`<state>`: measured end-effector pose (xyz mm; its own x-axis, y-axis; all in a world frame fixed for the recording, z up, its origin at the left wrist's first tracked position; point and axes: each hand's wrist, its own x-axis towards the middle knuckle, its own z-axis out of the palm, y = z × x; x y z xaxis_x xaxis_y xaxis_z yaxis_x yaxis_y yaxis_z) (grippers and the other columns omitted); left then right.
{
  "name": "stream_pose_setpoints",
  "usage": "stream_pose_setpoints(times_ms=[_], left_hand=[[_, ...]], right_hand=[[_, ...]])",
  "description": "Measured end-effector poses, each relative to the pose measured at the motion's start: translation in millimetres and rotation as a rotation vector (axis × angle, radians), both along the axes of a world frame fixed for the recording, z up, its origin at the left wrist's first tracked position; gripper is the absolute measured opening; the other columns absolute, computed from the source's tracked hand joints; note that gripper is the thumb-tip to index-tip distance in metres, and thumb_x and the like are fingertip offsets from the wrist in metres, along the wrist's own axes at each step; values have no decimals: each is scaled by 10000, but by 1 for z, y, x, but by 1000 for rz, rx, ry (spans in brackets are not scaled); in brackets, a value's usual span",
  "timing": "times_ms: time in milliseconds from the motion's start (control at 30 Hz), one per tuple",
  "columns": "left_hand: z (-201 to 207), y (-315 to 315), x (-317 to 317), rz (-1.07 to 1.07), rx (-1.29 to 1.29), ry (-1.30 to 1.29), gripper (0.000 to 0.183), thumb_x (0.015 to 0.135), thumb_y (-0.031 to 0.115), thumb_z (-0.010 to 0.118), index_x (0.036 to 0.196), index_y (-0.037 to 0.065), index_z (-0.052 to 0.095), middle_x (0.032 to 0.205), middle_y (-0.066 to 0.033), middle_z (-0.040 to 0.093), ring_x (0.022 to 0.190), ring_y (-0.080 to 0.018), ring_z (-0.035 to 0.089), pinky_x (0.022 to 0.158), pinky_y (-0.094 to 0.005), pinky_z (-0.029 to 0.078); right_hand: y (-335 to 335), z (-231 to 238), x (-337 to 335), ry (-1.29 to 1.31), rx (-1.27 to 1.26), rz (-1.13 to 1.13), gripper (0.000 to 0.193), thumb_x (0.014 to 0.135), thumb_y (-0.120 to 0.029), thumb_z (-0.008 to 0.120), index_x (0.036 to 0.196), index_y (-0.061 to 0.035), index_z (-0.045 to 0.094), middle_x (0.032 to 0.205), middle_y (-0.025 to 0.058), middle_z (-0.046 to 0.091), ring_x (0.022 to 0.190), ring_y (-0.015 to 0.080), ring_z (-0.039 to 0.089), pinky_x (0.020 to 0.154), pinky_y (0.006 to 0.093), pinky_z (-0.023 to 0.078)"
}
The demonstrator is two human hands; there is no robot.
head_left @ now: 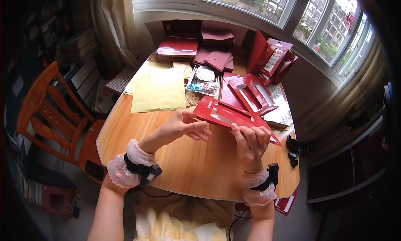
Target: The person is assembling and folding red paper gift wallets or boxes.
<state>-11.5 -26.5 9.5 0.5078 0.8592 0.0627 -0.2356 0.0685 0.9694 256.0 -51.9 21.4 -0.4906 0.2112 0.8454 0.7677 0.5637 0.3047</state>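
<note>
A flat red carton [207, 105] with a cut-out window is held tilted above the wooden table. My right hand [252, 145] pinches its near edge toward the right, thumb on the side facing me and fingers curled. By the carton's left end is my left hand [184, 126], with its fingers loosely stretched and apart. Whether its index finger touches the carton's corner, I cannot tell. Just beyond the held carton lie more red windowed cartons [239, 87], overlapping each other.
Yellow paper sheets [158, 95] lie at left, beside a tray holding white material and blue-handled scissors [193, 87]. Dark red folded pieces [217, 59] and a red stack [177, 45] stand at the back. Cartons [273, 59] stand upright back right. Black objects [294, 145] rest at the right edge.
</note>
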Motion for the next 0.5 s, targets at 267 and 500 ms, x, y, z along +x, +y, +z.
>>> stream_pose_setpoints(times_ms=[267, 500], left_hand=[[-7, -2, 16, 118, 37, 14, 294, 1039, 321, 689, 1132, 51, 761, 1002, -89, 802, 845, -159, 782, 732, -258, 613], [-7, -4, 23, 134, 6, 3, 316, 1045, 349, 672, 1121, 55, 758, 986, -83, 803, 843, -164, 786, 726, -254, 612]], right_hand=[[-3, -2, -8, -34, -18, -4, 354, 810, -99, 765, 1164, -118, 784, 1031, -9, 668, 951, 169, 581, 901, 380, 493], [-3, -4, -24, -32, -16, -78, 369, 813, -126, 751, 1180, -145, 778, 1056, -9, 655, 994, 169, 606, 943, 392, 475]])
